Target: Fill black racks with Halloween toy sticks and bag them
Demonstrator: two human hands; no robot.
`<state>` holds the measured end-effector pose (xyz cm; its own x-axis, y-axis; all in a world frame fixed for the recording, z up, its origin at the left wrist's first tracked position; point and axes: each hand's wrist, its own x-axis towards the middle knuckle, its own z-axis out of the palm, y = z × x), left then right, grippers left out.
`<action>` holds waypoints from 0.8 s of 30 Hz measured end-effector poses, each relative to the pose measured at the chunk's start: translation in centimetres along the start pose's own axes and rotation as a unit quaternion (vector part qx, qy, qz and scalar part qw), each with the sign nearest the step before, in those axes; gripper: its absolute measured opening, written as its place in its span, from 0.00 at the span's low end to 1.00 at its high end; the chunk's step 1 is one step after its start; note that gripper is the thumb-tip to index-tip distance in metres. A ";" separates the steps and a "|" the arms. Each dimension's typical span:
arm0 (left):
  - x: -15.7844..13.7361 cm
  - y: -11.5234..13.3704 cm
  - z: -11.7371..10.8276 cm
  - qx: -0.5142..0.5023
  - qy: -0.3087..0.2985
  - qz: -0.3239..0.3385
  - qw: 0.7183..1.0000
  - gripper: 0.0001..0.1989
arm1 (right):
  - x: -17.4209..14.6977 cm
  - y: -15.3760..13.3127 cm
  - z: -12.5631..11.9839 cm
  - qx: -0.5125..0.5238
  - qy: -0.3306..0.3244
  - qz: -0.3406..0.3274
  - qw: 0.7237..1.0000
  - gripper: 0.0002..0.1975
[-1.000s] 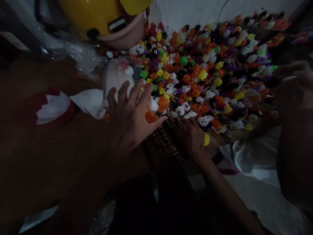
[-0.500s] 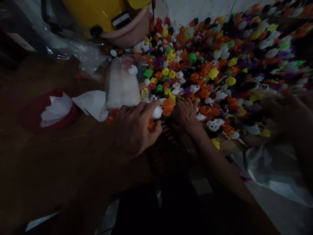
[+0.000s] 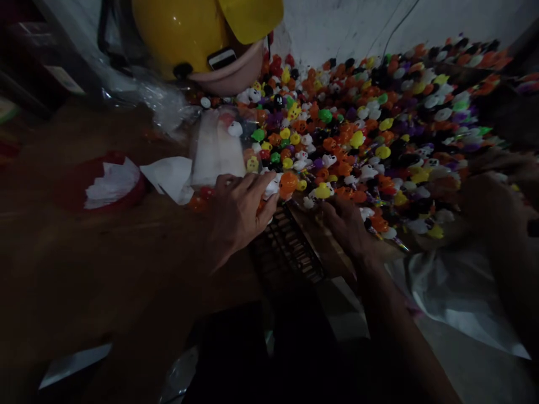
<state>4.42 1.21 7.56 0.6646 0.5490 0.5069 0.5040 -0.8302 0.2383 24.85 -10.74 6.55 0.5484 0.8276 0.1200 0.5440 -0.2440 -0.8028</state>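
Note:
My left hand (image 3: 242, 213) is curled round a white toy figure (image 3: 273, 187), which shows between thumb and forefinger. An orange toy figure (image 3: 288, 185) sits right against the white one, beyond the fingertips; whether the hand grips it too is unclear. My right hand (image 3: 347, 224) is closed at the near edge of the toy pile, its fingertips at a yellow toy figure (image 3: 323, 191). A small white toy (image 3: 309, 202) lies beside the yellow one. Below the hands is a dark slatted basket or rack (image 3: 297, 247).
A large pile of small colourful toys (image 3: 357, 140) spreads to the wall. Another person's hands (image 3: 497, 191) work at its right side. Left stand a clear bag (image 3: 219, 146), white paper (image 3: 170, 177) and a red dish (image 3: 113, 199) of paper slips. Behind sits a pink basin (image 3: 231, 78).
My right hand has drawn back right and toward me, with a yellow toy now at its fingertips. My left hand stays by the white and orange toys. The view has shifted.

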 end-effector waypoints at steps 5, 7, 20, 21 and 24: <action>0.0 0.1 -0.4 -0.016 0.018 0.003 1.000 0.18 | -2.1 1.3 1.7 0.193 -0.018 0.061 0.979 0.17; 0.1 0.3 -0.5 -0.024 0.012 0.006 1.000 0.18 | -2.3 1.7 2.0 0.187 -0.028 0.045 0.981 0.17; -0.5 -0.5 -0.4 -0.050 -0.024 -0.055 0.997 0.21 | -0.4 2.0 1.1 -0.255 0.099 -0.065 0.960 0.15; -0.5 -0.6 -0.4 -0.062 -0.028 -0.059 0.996 0.21 | -1.6 2.9 -0.4 -0.259 0.113 -0.064 0.957 0.15; -0.7 -0.7 -0.4 -0.083 -0.011 -0.060 0.995 0.22 | -5.3 6.4 -5.2 -0.320 0.187 -0.026 0.928 0.16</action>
<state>3.42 1.41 7.36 0.6184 0.6451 0.4488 0.4827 -0.7625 0.4309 28.72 -19.35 3.84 0.6271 0.6428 0.4400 0.7768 -0.5577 -0.2923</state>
